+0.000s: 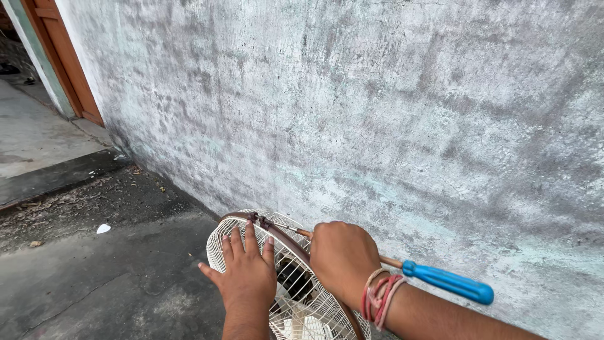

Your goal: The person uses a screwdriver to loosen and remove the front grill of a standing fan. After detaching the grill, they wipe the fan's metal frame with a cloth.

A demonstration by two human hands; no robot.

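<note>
A white wire fan guard (224, 250) with a brown rim band stands on edge at the bottom middle, close to the wall. My left hand (246, 279) lies flat on its grille, fingers spread. My right hand (343, 260) is closed around the shaft of a screwdriver with a blue handle (448, 282). The screwdriver's tip reaches a small clamp on the brown rim (257, 220) at the top of the guard. Red and pale threads circle my right wrist. A dark motor hub shows through the grille between my hands.
A weathered grey-green plastered wall (377, 107) fills most of the view. Dark concrete ground (113, 277) stretches to the left, with a raised step, a brown door frame (63, 56) at the top left and a scrap of white litter (103, 228).
</note>
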